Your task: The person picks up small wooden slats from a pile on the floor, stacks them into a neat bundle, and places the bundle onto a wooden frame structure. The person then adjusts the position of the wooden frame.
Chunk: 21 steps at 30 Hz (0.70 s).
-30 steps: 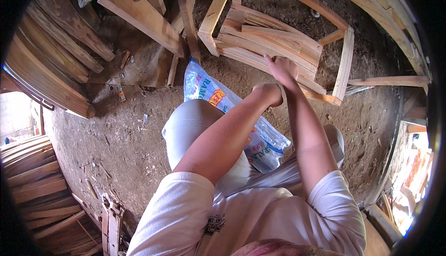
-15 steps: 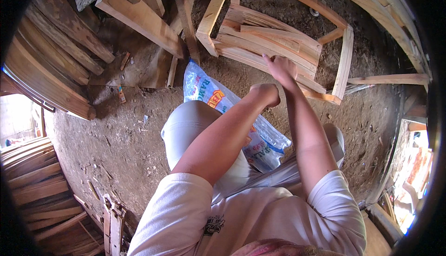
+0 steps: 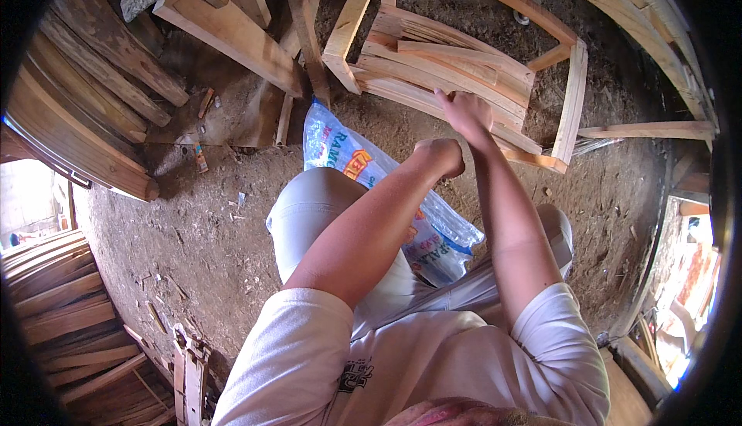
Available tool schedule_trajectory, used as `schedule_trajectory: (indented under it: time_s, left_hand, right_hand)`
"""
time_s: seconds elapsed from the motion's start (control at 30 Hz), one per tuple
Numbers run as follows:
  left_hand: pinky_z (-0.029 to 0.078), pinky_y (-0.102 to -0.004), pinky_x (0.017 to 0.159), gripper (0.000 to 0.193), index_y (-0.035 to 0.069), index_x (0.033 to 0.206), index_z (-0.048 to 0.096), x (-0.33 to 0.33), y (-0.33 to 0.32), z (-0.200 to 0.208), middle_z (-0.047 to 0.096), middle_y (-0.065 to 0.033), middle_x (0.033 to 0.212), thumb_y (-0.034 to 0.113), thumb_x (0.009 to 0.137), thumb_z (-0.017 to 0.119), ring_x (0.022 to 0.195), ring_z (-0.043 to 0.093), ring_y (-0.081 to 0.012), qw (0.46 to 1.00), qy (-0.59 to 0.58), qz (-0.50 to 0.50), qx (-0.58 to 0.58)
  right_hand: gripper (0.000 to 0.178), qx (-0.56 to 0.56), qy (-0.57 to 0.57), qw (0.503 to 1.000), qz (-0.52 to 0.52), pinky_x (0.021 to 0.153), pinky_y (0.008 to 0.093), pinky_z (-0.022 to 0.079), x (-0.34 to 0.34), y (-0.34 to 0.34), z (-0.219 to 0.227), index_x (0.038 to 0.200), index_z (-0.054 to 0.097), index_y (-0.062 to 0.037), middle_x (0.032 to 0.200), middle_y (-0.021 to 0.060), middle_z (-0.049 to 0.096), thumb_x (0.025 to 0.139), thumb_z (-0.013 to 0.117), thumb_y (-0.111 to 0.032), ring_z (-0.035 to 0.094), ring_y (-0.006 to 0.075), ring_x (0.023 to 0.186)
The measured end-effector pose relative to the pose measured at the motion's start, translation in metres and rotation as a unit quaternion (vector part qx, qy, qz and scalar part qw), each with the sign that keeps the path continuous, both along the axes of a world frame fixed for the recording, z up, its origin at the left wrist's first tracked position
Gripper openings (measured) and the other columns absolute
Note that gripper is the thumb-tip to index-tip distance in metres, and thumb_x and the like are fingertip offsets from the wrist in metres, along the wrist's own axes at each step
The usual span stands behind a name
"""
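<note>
Ahead of my knees, my left hand (image 3: 440, 157) is closed in a fist, above the edge of a printed plastic sack (image 3: 340, 144). My right hand (image 3: 468, 114) is curled closed a little farther out, its thumb pointing forward. It overlaps the near side of a slatted wooden frame (image 3: 433, 67) in this view; whether it touches the wood I cannot tell. Anything inside either fist is hidden. The frame lies on the dirt floor, with loose wooden strips (image 3: 456, 54) across its slats. The clear, blue-edged sack lies partly under my left forearm and bent leg.
Large timber pieces (image 3: 228, 36) lean at the far left, beside curved boards (image 3: 77, 136). Stacked planks (image 3: 69, 310) fill the lower left, near an upright wooden piece (image 3: 189, 372). A narrow wooden bar (image 3: 645, 131) runs right of the frame. Scraps dot the dirt floor (image 3: 201, 233).
Both hands keep almost the same place and closed shape. The surroundings at the upper left shift very slightly left in the picture; nothing is taken hold of or let go.
</note>
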<state>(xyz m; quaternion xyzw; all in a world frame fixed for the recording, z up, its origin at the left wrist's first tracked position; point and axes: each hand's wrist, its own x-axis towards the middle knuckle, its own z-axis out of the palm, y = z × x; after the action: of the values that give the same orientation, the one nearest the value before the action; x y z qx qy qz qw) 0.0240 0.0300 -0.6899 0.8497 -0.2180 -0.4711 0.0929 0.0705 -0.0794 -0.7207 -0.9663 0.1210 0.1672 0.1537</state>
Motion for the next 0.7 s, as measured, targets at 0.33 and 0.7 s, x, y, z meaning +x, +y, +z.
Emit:
schedule_trajectory:
  time_s: [0.33, 0.7]
  left_hand:
    - [0.054, -0.0506, 0.099, 0.039, 0.002, 0.119, 0.075, 0.001, 0.0, 0.001, 0.072, -0.024, 0.123, 0.022, 0.087, 0.063, 0.116, 0.07, -0.0405, 1.0, 0.005, 0.0, -0.006]
    - [0.051, -0.0505, 0.106, 0.043, 0.002, 0.125, 0.072, -0.001, -0.006, -0.018, 0.07, -0.0226, 0.13, 0.031, 0.096, 0.059, 0.122, 0.066, -0.0408, 0.999, 0.008, -0.027, 0.036]
  right_hand:
    - [0.076, 0.005, 0.003, 1.0, -0.002, 0.093, 0.052, 0.057, -0.002, 0.001, 0.002, 0.11, 0.078, -0.0094, 0.109, 0.0223, 0.076, 0.099, 0.04, -0.074, 0.073, 0.0407, 0.107]
    - [0.082, 0.007, -0.01, 1.0, 0.017, 0.089, 0.0507, 0.06, 0.0, 0.001, 0.0, 0.104, 0.08, -0.0036, 0.103, 0.0214, 0.078, 0.099, 0.038, -0.074, 0.075, 0.0389, 0.101]
